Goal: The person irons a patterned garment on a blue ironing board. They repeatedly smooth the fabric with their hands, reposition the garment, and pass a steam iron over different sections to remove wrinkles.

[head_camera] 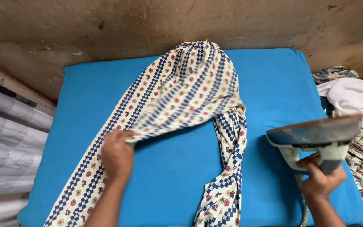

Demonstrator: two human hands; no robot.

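Observation:
A cream cloth (185, 90) with blue checks and small red flowers lies across a blue padded board (274, 92), bunched at the far edge and trailing down in two strips toward me. My left hand (116, 154) grips a fold of the cloth at the left strip and lifts it off the board. My right hand (321, 178) holds an iron (316, 136) by its handle, tipped up above the board's right side with its dark soleplate facing upward.
A stained brown wall (106, 29) runs behind the board. White and patterned clothes (358, 105) are piled at the right. A grey patterned fabric (5, 143) hangs at the left. The iron's cord (304, 212) drops beside my right wrist.

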